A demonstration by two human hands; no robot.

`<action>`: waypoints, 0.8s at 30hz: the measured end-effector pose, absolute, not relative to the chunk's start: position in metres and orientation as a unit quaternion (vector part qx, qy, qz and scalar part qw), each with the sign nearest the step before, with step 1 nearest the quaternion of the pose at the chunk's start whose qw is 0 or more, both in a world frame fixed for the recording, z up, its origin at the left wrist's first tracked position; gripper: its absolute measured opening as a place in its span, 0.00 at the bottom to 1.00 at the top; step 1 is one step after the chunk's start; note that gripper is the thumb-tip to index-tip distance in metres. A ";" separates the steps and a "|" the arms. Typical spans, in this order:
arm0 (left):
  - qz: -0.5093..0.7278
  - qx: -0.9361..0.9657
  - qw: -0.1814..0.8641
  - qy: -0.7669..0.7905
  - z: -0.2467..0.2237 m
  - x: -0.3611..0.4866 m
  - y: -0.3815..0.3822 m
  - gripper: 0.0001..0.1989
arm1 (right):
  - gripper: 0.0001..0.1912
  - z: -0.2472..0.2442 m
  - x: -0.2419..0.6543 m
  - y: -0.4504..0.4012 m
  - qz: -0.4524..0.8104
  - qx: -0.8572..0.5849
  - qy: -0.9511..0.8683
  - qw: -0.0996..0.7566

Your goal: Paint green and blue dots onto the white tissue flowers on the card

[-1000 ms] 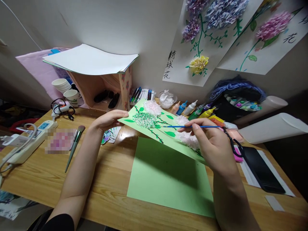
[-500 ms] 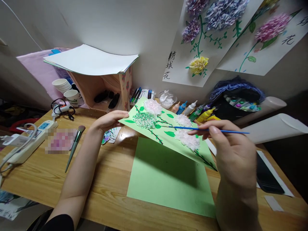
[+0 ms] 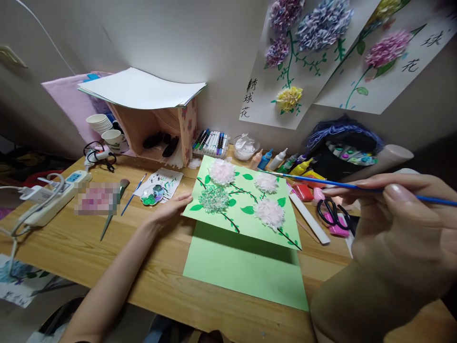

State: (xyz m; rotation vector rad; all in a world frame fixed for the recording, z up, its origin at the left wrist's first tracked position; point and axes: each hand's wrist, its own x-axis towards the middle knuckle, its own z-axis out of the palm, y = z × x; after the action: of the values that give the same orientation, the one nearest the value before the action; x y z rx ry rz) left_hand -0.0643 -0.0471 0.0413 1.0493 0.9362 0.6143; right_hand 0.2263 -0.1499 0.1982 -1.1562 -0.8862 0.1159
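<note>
My left hand grips the left edge of a light green card, which is tilted above the table. The card bears painted branches, green leaves, pale pink raised flowers and one raised flower speckled green. My right hand, large at the right, is closed round a thin blue paintbrush. The brush points left, its tip above the card's upper right part. Under the card a plain green sheet lies on the table.
A paint palette on stained paper and another blue brush lie left. Behind are markers, a bowl and paint bottles. Black scissors lie right; a power strip is far left.
My right hand has moved right and nearer the camera, taking the brush off the green-speckled flower. The card now sits slightly lower and flatter in my left hand. The view has shifted.
</note>
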 end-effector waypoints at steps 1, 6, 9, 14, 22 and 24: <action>0.279 0.466 0.719 0.433 0.037 -0.065 -0.056 0.22 | 0.08 0.199 0.226 -0.151 0.052 -0.527 -0.407 0.745; 0.278 0.470 0.701 0.458 0.021 -0.069 -0.087 0.20 | 0.09 0.193 0.231 -0.150 0.073 -0.520 -0.447 0.724; 0.280 0.491 0.684 0.462 0.022 -0.068 -0.092 0.21 | 0.08 0.184 0.233 -0.143 0.128 -0.513 -0.512 0.677; 0.238 0.512 0.649 0.510 0.038 -0.080 -0.095 0.22 | 0.10 0.167 0.215 -0.140 0.212 -0.527 -0.659 0.493; 0.377 0.593 0.201 0.683 0.029 -0.167 -0.082 0.34 | 0.13 0.138 0.151 -0.133 0.286 -0.480 -0.746 0.361; 0.379 0.578 0.176 0.701 0.019 -0.182 -0.076 0.33 | 0.14 0.132 0.137 -0.125 0.298 -0.474 -0.751 0.351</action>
State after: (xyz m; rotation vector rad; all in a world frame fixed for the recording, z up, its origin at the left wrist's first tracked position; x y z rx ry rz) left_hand -0.1823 -0.0762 0.0185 1.6356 1.9856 1.0719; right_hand 0.1371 -0.1255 0.1323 -1.2280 -1.9441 0.7710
